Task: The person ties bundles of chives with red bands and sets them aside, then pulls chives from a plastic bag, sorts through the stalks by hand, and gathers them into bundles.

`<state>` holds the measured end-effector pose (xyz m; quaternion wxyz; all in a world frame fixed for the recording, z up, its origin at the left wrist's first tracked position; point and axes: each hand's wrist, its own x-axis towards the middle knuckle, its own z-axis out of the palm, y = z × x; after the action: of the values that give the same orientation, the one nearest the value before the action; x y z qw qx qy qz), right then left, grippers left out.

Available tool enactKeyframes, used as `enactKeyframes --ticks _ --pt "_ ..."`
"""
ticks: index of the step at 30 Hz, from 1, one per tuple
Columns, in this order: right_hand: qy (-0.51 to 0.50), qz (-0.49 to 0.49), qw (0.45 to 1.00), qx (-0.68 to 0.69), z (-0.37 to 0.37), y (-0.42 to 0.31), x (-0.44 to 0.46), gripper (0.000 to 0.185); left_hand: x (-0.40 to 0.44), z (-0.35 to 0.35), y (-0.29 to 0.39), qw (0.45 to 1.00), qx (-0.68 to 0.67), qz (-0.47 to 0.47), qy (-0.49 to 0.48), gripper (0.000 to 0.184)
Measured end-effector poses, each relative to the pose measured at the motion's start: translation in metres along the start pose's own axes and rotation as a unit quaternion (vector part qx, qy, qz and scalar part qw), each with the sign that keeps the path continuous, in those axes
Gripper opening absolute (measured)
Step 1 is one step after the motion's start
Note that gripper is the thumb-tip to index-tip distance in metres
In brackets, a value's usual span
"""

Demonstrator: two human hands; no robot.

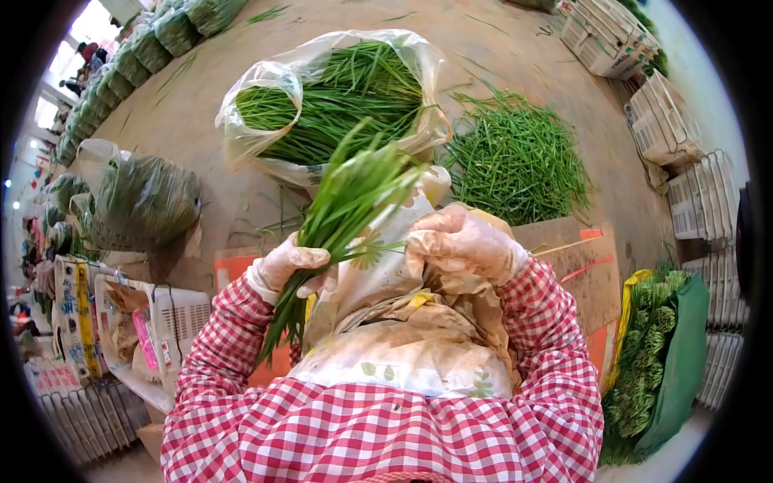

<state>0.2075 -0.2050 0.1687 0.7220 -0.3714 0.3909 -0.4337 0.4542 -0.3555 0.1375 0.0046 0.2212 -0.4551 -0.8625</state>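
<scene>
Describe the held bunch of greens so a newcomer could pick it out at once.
Find the big open clear bag at top centre. Below it, the gloved left hand holds the bunch, its tips overlapping the bag in view. Unlike the loose pile on the floor, it is gripped in a hand.

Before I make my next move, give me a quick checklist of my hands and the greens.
1. Left hand holding the green bunch: ok.
2. Bunch tips level: not ok, they fan out unevenly.
3. Right hand free of blades: cannot tell, a blade reaches its curled fingers.
4. Gloves on both hands: ok.
5. Plastic bag open: ok, greens show inside.
6. Loose pile apart from the bunch: ok.
</scene>
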Motion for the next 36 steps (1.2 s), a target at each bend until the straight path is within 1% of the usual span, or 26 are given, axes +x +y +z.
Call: enactKeyframes --ticks 2,4,5,6,8,10,11,12,14,15,16,17,18,20,22,23,24,25,26,27,28,29,30,32,33,36 --pt "0.020 -0.032 0.999 -0.001 -0.005 0.003 0.001 0.032 0.002 -0.008 -0.007 0.996 -0.048 -0.038 -0.064 0.067" --pt "0.068 -0.038 0.993 0.088 -0.014 -0.010 -0.007 0.028 -0.002 -0.012 -0.010 0.994 -0.065 -0.037 -0.077 0.068" --pt "0.124 -0.071 0.981 0.133 -0.021 -0.008 -0.007 0.023 -0.005 -0.013 -0.014 0.994 -0.096 -0.027 -0.040 0.066" --pt "0.131 -0.090 0.977 0.144 -0.031 -0.011 -0.012 0.023 -0.007 -0.014 -0.016 0.992 -0.127 -0.016 -0.001 0.064" --pt "0.106 -0.164 0.971 0.140 -0.055 -0.017 -0.024 0.020 -0.012 -0.012 -0.012 0.995 -0.101 -0.016 0.014 0.059" --pt "0.111 -0.234 0.953 0.156 -0.085 -0.026 -0.035 0.021 -0.016 -0.022 -0.017 0.999 -0.021 -0.012 0.022 0.052" --pt "0.132 -0.266 0.936 0.189 -0.098 -0.033 -0.042 0.021 -0.019 -0.026 -0.023 0.998 -0.037 -0.032 0.046 0.050" --pt "0.153 -0.297 0.916 0.221 -0.113 -0.041 -0.049 0.022 -0.022 -0.028 -0.021 0.998 -0.038 -0.032 0.046 0.050" --pt "0.168 -0.397 0.881 0.196 -0.162 -0.050 -0.062 0.022 -0.027 -0.029 -0.016 0.997 0.021 -0.044 0.063 0.051" --pt "0.168 -0.398 0.880 0.195 -0.177 -0.056 -0.067 0.022 -0.027 -0.031 -0.018 0.999 0.012 -0.032 0.041 0.054" --pt "0.364 -0.418 0.815 0.171 -0.187 -0.062 -0.070 0.027 -0.026 -0.031 -0.020 0.999 0.012 -0.032 0.041 0.054" --pt "0.543 -0.419 0.715 0.139 -0.196 -0.064 -0.071 0.033 -0.025 -0.030 -0.022 0.998 0.030 -0.016 0.062 0.054" --pt "0.542 -0.418 0.715 0.139 -0.197 -0.061 -0.064 0.033 -0.025 -0.029 -0.024 0.995 0.049 -0.002 0.083 0.055" --pt "0.573 -0.178 0.794 0.099 -0.192 -0.047 -0.040 0.046 -0.020 -0.025 -0.025 0.995 0.049 0.012 0.085 0.054" --pt "0.417 -0.012 0.905 -0.081 -0.151 -0.020 -0.020 0.060 -0.013 -0.019 -0.021 0.995 0.049 0.032 0.086 0.054" --pt "0.351 0.063 0.923 -0.142 -0.108 -0.022 -0.009 0.060 -0.011 -0.014 -0.017 0.996 0.038 0.019 0.080 0.053" --pt "0.253 0.061 0.950 -0.174 -0.101 0.001 0.007 0.061 -0.009 -0.011 -0.015 0.997 0.027 0.006 0.075 0.053" --pt "0.217 0.065 0.955 -0.190 -0.059 -0.001 0.017 0.061 -0.006 -0.008 -0.014 0.997 0.029 0.002 0.077 0.052" --pt "0.108 -0.007 0.943 -0.315 -0.043 0.009 0.033 0.059 -0.002 -0.006 -0.015 0.996 0.032 0.001 0.078 0.052" --pt "0.121 -0.061 0.956 -0.260 -0.026 0.028 0.040 0.062 0.003 -0.004 -0.016 0.997 0.016 0.002 0.078 0.051" --pt "0.115 -0.035 0.961 -0.250 0.002 0.020 0.045 0.064 0.010 -0.001 -0.016 0.997 0.002 0.004 0.075 0.051" --pt "0.106 -0.096 0.970 -0.196 0.010 0.037 0.059 0.062 0.016 0.005 -0.013 0.998 -0.010 0.012 0.064 0.047" --pt "0.110 -0.183 0.963 -0.165 0.026 0.041 0.064 0.054 0.024 0.000 -0.022 0.998 -0.033 0.055 0.005 0.040" --pt "0.210 -0.169 0.959 -0.089 0.042 0.047 0.070 0.046 0.035 0.028 -0.011 0.992 0.103 0.022 0.073 0.034" --pt "0.243 -0.165 0.954 -0.066 0.045 0.046 0.071 0.044 0.040 0.024 -0.009 0.996 0.081 0.016 -0.039 0.028" --pt "0.262 -0.183 0.946 -0.055 0.044 0.035 0.072 0.043 0.043 0.031 -0.007 0.999 0.048 0.009 -0.011 0.032"
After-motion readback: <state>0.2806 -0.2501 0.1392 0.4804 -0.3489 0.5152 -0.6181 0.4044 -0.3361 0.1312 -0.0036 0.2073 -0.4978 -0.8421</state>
